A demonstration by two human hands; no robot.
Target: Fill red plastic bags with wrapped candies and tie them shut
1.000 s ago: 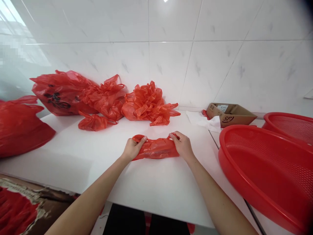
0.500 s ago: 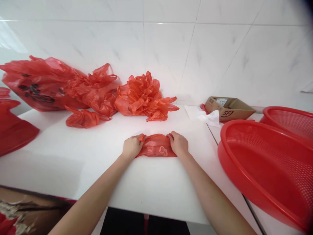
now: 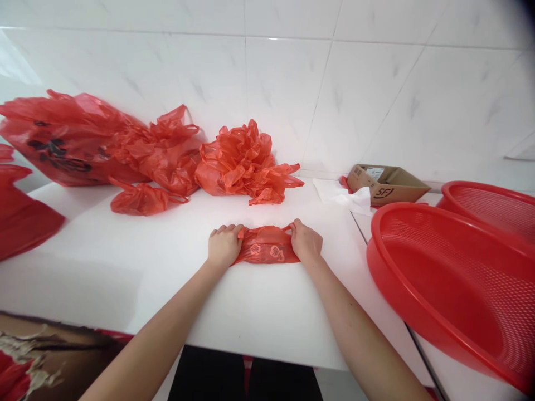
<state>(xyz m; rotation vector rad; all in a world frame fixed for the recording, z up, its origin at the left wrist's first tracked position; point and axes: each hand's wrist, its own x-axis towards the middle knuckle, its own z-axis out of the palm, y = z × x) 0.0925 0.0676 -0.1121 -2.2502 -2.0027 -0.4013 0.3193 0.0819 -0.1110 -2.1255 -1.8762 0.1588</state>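
A red plastic bag (image 3: 267, 245), folded into a flattish bundle with pale printed marks on its front, lies on the white table (image 3: 267, 312) between my two hands. My left hand (image 3: 224, 244) is closed on the bag's left end, where a bit of red plastic sticks out by the thumb. On the other side, my right hand (image 3: 306, 239) pinches the upper right corner, which is drawn up a little. What lies inside the bag cannot be made out.
Along the tiled wall sit crumpled red plastic bags (image 3: 246, 164), a large red bag (image 3: 71, 142) with black print and a small bag (image 3: 142, 199). To the right are a cardboard box (image 3: 384, 186), white paper (image 3: 345, 194) and red plastic baskets (image 3: 434, 289). A torn carton (image 3: 62, 356) stands lower left.
The bag's upper right corner is pulled out slightly, and the bundle looks a little flatter and tighter. Both hands keep their hold. The view has shifted slightly.
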